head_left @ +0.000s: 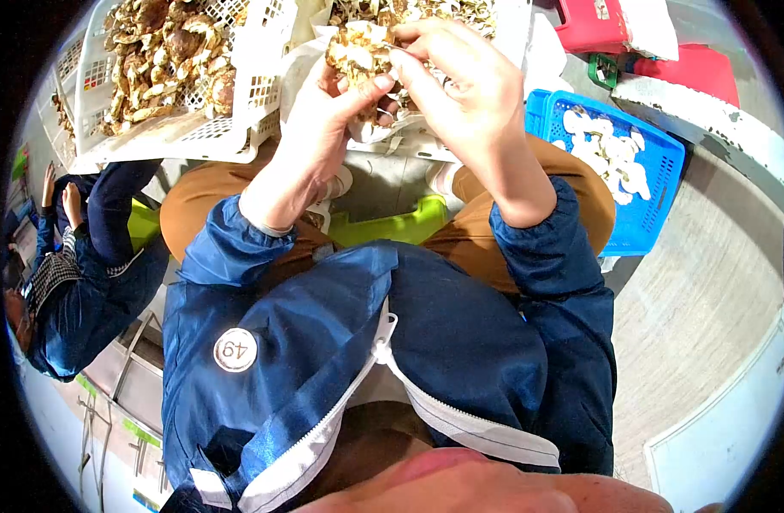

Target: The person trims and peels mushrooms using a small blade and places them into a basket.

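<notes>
My left hand (323,120) is closed around a pale brown mushroom piece (357,53) near the top centre. Against the right side of that piece, my right hand (460,81) pinches with thumb and forefinger; whatever lies between those fingertips is too small to make out. Both hands are over a white basket (422,145) lined with white sheeting, which holds many mushroom pieces. To the left, a white perforated basket (195,128) holds brown mushrooms (182,51).
A blue basket (618,227) with pale mushroom slices (610,145) is at the right. Red containers (593,26) stand at the upper right beside a white ledge (708,107). A seated co-worker (92,274) is at the left. A green stool (392,227) shows between my knees.
</notes>
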A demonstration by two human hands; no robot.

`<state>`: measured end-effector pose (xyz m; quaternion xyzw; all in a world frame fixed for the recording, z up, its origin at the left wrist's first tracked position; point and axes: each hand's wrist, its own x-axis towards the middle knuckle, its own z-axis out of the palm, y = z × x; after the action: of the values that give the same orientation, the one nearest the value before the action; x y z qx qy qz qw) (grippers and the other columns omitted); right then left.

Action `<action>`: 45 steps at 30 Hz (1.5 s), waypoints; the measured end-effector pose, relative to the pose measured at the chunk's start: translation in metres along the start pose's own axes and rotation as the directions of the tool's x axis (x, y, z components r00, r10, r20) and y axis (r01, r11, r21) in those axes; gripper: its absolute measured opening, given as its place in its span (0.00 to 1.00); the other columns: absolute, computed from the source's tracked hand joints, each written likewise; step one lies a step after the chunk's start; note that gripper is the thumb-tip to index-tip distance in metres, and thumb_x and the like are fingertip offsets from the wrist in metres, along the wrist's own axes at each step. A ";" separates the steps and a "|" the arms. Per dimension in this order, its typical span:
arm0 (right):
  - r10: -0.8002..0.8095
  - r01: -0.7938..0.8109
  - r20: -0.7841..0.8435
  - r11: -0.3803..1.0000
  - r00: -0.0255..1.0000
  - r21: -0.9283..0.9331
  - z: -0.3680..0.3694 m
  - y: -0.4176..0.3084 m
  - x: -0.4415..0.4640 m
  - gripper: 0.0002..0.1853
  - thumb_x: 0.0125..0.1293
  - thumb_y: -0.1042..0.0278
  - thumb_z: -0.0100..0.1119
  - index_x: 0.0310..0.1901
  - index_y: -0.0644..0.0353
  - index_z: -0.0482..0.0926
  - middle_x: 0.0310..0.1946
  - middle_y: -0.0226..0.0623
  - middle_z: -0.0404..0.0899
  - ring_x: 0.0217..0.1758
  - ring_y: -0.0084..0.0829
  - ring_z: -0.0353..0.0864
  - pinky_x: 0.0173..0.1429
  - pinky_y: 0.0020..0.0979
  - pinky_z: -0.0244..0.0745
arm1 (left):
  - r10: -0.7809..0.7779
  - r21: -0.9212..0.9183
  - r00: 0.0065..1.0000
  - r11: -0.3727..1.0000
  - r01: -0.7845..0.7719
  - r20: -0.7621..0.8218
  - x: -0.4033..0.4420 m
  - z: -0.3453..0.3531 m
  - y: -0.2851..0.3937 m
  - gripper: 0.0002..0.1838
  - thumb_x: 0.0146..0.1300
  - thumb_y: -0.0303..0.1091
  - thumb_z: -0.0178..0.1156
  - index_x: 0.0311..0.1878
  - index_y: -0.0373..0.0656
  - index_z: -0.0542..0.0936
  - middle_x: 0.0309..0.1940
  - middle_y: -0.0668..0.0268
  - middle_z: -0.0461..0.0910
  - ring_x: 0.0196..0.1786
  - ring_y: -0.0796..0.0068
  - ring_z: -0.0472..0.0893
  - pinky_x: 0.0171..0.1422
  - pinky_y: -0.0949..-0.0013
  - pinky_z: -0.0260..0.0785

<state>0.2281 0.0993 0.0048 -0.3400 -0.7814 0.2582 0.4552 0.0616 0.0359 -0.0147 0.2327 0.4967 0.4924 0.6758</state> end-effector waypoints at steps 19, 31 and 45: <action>0.335 -0.333 0.121 0.942 0.935 -0.031 -0.022 -0.016 0.016 0.04 0.61 0.75 0.62 0.31 0.65 0.79 0.42 0.45 0.81 0.45 0.41 0.82 0.52 0.35 0.77 | -0.082 -0.109 0.986 0.989 0.099 0.147 0.004 -0.012 0.008 0.25 0.67 0.32 0.65 0.65 0.41 0.71 0.54 0.67 0.78 0.54 0.77 0.79 0.61 0.72 0.72; 0.212 -0.225 0.107 0.964 0.971 0.139 -0.007 -0.006 0.001 0.04 0.63 0.76 0.66 0.39 0.65 0.85 0.40 0.35 0.87 0.43 0.22 0.84 0.48 0.25 0.78 | -0.064 -0.104 0.994 0.992 0.074 0.094 0.003 -0.003 0.000 0.30 0.63 0.29 0.69 0.66 0.41 0.67 0.55 0.65 0.79 0.56 0.76 0.80 0.63 0.70 0.72; 0.434 -0.437 0.064 0.899 0.899 0.040 -0.025 0.006 0.012 0.03 0.65 0.75 0.61 0.34 0.65 0.79 0.34 0.39 0.81 0.37 0.34 0.80 0.43 0.31 0.76 | -0.133 -0.303 0.852 0.898 0.320 0.507 0.005 -0.024 0.011 0.25 0.69 0.35 0.62 0.65 0.39 0.68 0.48 0.62 0.80 0.46 0.72 0.83 0.50 0.71 0.79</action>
<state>0.2474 0.1147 0.0182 -0.4866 -0.6904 0.3832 0.3738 0.0347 0.0407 -0.0174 0.1506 0.2366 0.4216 0.8623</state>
